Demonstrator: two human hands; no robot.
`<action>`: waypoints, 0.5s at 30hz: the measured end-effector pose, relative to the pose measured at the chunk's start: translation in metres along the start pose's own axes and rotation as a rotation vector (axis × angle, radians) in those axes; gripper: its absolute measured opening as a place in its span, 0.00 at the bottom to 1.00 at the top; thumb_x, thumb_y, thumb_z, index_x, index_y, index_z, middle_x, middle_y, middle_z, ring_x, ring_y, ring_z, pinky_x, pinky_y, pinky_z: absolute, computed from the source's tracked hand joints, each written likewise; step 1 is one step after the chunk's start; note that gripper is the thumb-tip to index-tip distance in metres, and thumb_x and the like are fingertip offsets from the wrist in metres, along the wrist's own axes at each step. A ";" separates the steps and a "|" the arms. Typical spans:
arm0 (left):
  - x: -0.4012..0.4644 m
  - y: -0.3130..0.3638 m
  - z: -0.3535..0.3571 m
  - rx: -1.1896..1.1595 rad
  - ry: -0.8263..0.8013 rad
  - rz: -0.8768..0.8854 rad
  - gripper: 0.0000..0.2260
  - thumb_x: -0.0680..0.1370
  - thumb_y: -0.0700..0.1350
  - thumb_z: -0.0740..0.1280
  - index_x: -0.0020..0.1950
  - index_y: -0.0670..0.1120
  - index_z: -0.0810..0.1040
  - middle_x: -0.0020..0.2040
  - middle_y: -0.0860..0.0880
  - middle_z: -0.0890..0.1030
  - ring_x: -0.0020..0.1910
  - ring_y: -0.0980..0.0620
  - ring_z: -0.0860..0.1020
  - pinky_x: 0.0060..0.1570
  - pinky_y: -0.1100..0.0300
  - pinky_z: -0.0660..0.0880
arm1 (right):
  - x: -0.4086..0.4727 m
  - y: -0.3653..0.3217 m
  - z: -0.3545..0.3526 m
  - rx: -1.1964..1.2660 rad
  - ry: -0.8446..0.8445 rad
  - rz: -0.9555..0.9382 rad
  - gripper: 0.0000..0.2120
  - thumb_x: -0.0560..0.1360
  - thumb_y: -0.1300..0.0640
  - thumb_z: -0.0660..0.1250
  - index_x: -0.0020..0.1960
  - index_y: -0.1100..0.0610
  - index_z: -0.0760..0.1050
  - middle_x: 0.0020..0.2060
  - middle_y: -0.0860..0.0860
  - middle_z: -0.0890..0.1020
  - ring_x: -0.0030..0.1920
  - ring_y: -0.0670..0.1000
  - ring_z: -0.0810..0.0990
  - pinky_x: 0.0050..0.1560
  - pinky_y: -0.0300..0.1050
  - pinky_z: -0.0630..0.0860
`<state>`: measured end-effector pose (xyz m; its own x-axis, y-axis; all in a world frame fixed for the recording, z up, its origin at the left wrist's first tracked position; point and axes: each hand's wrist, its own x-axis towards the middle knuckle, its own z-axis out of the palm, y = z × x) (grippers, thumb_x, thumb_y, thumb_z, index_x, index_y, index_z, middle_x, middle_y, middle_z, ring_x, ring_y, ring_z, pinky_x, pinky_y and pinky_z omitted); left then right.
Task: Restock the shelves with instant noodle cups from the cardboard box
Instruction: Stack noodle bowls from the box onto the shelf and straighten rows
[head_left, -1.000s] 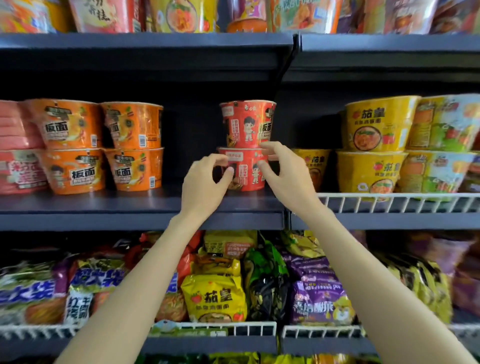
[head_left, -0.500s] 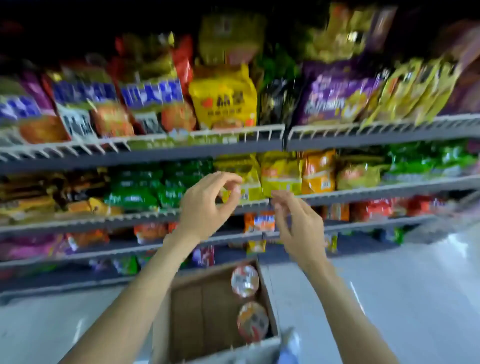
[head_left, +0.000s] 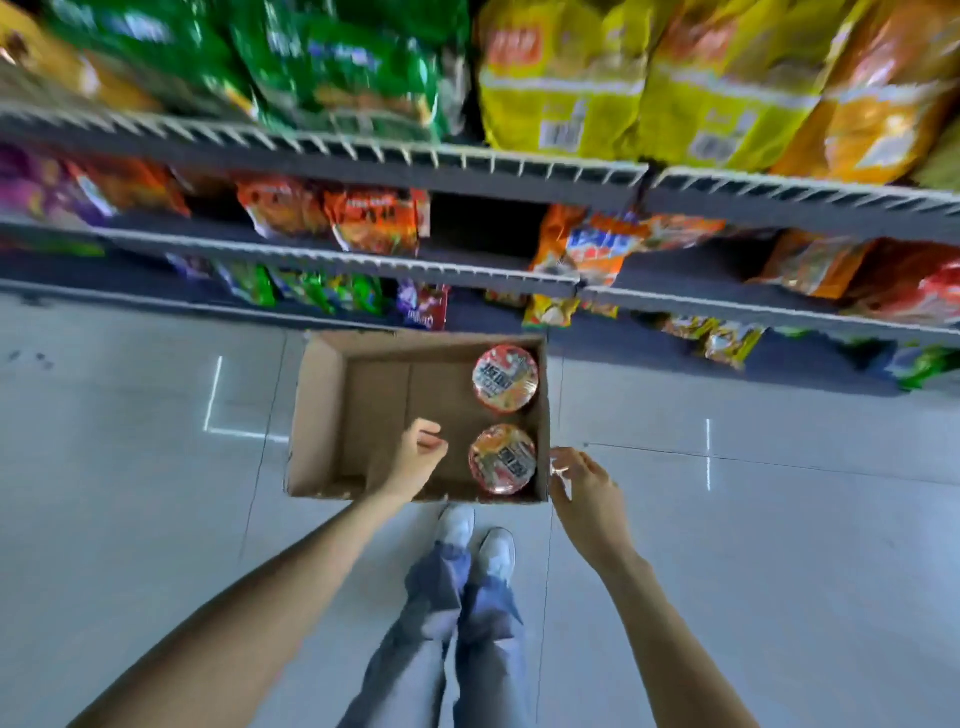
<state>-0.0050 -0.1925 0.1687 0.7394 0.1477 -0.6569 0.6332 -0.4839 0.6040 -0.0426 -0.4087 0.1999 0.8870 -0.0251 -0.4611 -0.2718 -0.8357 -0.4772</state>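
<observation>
An open cardboard box (head_left: 322, 410) sits on the pale tiled floor in front of the shelves. Two red instant noodle cups stand inside along its right wall: the far cup (head_left: 505, 378) and the near cup (head_left: 502, 458). My left hand (head_left: 417, 457) hovers over the box just left of the near cup, fingers loosely curled, holding nothing. My right hand (head_left: 584, 486) hangs outside the box's right wall, beside the near cup, fingers relaxed and empty.
Low shelves (head_left: 363, 156) with wire fronts hold bags of noodles and snacks right behind the box. My feet in white shoes (head_left: 475, 535) stand just at the box's near edge. Grey floor tiles (head_left: 753, 519) spread to both sides.
The view has swung down from the cup shelf to the floor. Both hands let go of the red cup on the shelf and dropped to the box, empty.
</observation>
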 end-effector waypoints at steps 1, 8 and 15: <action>0.019 -0.021 0.013 0.024 -0.006 -0.035 0.08 0.75 0.36 0.67 0.53 0.39 0.74 0.37 0.50 0.74 0.38 0.50 0.75 0.42 0.69 0.72 | 0.014 0.011 0.014 -0.016 -0.010 -0.002 0.13 0.75 0.63 0.62 0.59 0.56 0.76 0.52 0.55 0.81 0.51 0.59 0.79 0.48 0.50 0.75; 0.151 -0.129 0.087 0.307 -0.091 -0.012 0.19 0.73 0.54 0.70 0.60 0.47 0.72 0.52 0.51 0.79 0.52 0.48 0.78 0.54 0.52 0.75 | 0.124 0.065 0.116 -0.076 -0.065 -0.014 0.14 0.77 0.61 0.62 0.61 0.57 0.74 0.57 0.55 0.77 0.56 0.60 0.76 0.51 0.49 0.72; 0.246 -0.174 0.146 0.205 -0.113 -0.055 0.24 0.73 0.56 0.69 0.66 0.48 0.71 0.63 0.49 0.77 0.59 0.49 0.77 0.58 0.56 0.73 | 0.252 0.076 0.189 -0.302 -0.144 -0.164 0.28 0.78 0.56 0.64 0.75 0.58 0.58 0.73 0.56 0.62 0.71 0.58 0.63 0.64 0.51 0.69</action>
<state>0.0334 -0.1976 -0.1644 0.6674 0.0867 -0.7396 0.6038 -0.6443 0.4694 0.0897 -0.3751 -0.0942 0.8423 0.1823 -0.5072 0.0112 -0.9468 -0.3217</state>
